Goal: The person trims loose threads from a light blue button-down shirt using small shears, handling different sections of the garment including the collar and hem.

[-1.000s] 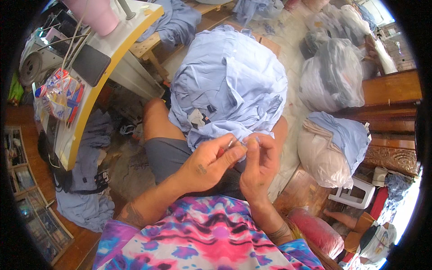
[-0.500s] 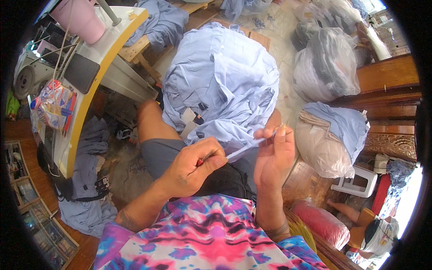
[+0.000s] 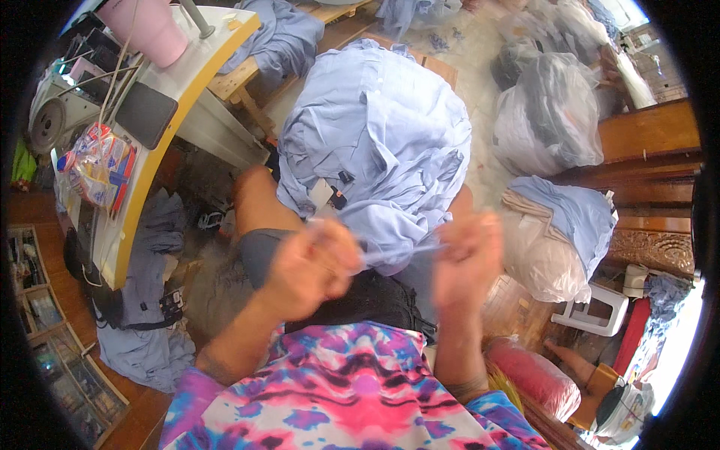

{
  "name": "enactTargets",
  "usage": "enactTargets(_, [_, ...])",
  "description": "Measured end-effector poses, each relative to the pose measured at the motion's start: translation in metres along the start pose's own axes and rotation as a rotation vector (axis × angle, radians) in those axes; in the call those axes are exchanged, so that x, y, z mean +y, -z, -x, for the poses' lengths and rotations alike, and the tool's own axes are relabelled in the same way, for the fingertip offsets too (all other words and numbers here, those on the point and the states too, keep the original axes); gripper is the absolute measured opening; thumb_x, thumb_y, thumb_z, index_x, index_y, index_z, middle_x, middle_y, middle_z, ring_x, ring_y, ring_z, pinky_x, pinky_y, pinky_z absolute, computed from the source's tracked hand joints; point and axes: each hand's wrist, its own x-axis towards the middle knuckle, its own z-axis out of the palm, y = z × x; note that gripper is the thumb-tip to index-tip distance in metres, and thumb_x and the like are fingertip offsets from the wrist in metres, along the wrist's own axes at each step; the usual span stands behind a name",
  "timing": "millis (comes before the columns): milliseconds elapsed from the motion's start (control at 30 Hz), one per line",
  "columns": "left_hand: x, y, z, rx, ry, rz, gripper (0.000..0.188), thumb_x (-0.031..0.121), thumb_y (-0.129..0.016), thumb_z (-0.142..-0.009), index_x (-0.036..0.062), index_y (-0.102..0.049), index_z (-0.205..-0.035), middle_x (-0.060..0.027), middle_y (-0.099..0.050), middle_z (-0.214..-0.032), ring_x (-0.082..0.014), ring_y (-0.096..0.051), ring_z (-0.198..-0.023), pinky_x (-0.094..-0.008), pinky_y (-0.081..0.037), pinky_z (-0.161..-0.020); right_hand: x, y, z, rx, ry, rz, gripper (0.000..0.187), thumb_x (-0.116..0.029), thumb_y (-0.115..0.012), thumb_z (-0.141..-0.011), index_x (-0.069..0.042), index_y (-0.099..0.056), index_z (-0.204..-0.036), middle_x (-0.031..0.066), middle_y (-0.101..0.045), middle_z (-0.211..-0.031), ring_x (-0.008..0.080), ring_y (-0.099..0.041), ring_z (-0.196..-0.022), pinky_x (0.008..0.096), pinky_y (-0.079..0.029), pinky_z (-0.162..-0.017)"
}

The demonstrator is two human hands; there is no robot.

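Note:
A big bundle of light blue garments point(image 3: 382, 112) rests between my knees, with dark labels and a pale tag point(image 3: 321, 193) showing on its near side. My left hand point(image 3: 315, 262) and my right hand point(image 3: 470, 262) are raised at the near edge of the bundle, both blurred by motion. Between them a narrow edge of light blue cloth point(image 3: 405, 253) is stretched, each hand closed on one end. Whether a small tool is in my left hand is lost in the blur.
To the left stands a white table point(image 3: 169, 79) with a yellow edge, a pink tumbler point(image 3: 150, 34) and a plastic packet point(image 3: 97, 169). Stuffed plastic bags point(image 3: 551, 112) and a cloth-topped bag point(image 3: 551, 244) line the right, near a white stool point(image 3: 596, 309). A person's leg shows lower right.
Both hands have shifted and turned, and the cloth edge between them now runs nearly level. The red-handled tool seen in my left hand before no longer shows clearly.

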Motion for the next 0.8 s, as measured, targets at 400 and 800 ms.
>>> enactTargets(400, [0.013, 0.041, 0.007, 0.377, -0.01, 0.071, 0.028, 0.033, -0.059, -0.106, 0.0118, -0.047, -0.091, 0.0015, -0.044, -0.072, -0.0056, -0.031, -0.044, -0.0227, -0.024, -0.037, -0.032, 0.026, -0.042, 0.049, -0.126, 0.11, 0.019, -0.027, -0.051, -0.109, -0.014, -0.047, -0.095, -0.0061, -0.035, -0.072, 0.0049, -0.028, -0.057, 0.0218, -0.023, -0.048])
enactTargets(800, [0.023, 0.055, 0.031, 0.257, 0.003, -0.05, 0.029, 0.031, -0.057, -0.107, 0.0123, -0.044, -0.089, 0.001, -0.04, -0.071, -0.004, -0.027, -0.045, -0.0204, -0.021, -0.037, -0.045, 0.031, -0.046, -0.286, 0.134, 0.778, 0.018, -0.025, -0.051, -0.11, -0.011, -0.05, -0.1, -0.0025, -0.047, -0.07, 0.0028, -0.035, -0.055, 0.0195, -0.026, -0.045])
